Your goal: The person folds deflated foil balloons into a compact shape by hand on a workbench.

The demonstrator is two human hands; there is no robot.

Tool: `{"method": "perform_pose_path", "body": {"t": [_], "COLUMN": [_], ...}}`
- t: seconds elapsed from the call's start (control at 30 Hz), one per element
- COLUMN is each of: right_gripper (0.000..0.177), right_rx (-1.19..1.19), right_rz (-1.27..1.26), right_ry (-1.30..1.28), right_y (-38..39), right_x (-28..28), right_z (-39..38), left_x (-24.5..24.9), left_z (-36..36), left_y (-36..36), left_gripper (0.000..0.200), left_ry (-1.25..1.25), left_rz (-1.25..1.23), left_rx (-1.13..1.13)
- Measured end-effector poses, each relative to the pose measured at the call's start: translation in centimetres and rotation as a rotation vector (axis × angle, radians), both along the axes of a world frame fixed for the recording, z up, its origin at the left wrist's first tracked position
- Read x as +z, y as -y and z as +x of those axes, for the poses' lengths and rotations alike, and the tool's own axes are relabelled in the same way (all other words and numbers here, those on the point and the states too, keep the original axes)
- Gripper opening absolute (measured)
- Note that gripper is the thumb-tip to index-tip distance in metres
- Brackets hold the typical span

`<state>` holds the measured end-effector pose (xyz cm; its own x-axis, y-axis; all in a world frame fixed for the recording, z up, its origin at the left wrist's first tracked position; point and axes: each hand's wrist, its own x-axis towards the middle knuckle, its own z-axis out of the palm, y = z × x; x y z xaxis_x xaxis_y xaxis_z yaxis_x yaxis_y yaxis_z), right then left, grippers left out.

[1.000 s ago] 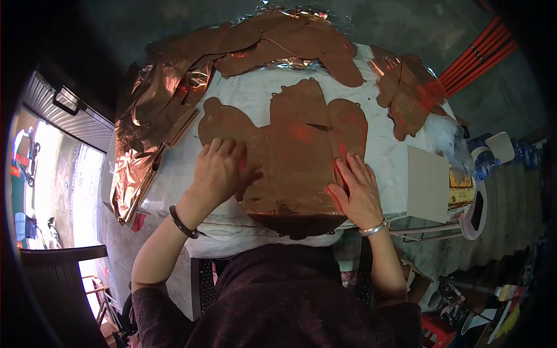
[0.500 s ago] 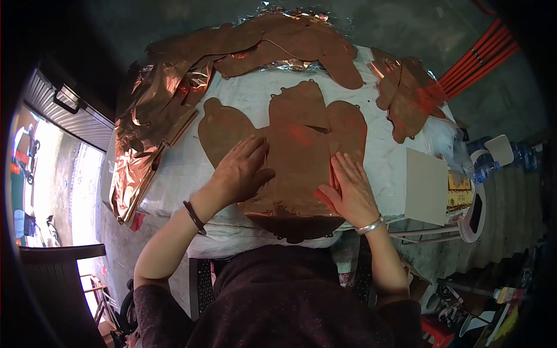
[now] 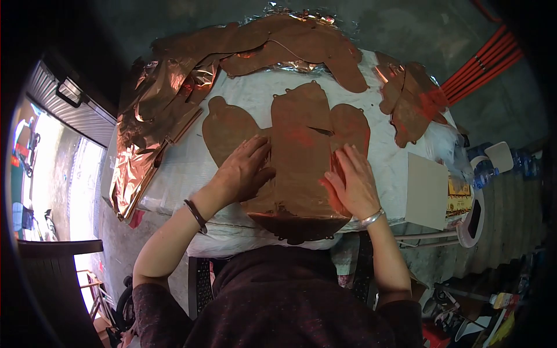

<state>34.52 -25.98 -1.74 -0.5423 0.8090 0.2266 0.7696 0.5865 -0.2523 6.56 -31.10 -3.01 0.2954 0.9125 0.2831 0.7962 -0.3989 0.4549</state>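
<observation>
A flat copper-coloured foil piece (image 3: 301, 168), shaped like an uninflated foil balloon with rounded lobes and small tabs, lies in front of me. Its near end bends down over the table's front edge. My left hand (image 3: 242, 168) rests on its left part, fingers stretched out and pointing away from me. On the right side my right hand (image 3: 355, 182) touches the foil with its fingers extended and thumb apart. Between the hands, the middle panel shows a dark slit-like fold and reddish reflections. Neither hand visibly grips anything.
White sheeting covers the table (image 3: 180, 168). Crumpled copper foil (image 3: 154, 110) lies along the left, more flat foil pieces (image 3: 290, 40) at the back, and another foil stack (image 3: 412, 101) at the back right. A white board (image 3: 426, 188) and plastic bottles (image 3: 484, 174) are at the right.
My right hand has slid slightly away from me along the foil's right side. My left hand stays on the left part. The whole view has shifted a little.
</observation>
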Motion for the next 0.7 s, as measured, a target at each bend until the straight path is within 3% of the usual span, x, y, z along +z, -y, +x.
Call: {"method": "perform_pose_path", "body": {"t": [0.23,0.7], "right_gripper": [0.047,0.052], "right_rx": [-0.008,-0.016], "right_rz": [-0.028,-0.113], "right_ry": [-0.018,-0.042], "right_y": [-6.5,-6.0], "right_x": [-1.3,-1.6], "right_z": [-0.3,-1.3], "left_x": [-0.1,-0.1], "left_z": [0.1,0.2], "left_y": [0.1,-0.1], "left_gripper": [0.051,0.049], "left_ry": [0.011,0.026], "left_rz": [0.072,0.069], "left_rx": [-0.029,-0.023]}}
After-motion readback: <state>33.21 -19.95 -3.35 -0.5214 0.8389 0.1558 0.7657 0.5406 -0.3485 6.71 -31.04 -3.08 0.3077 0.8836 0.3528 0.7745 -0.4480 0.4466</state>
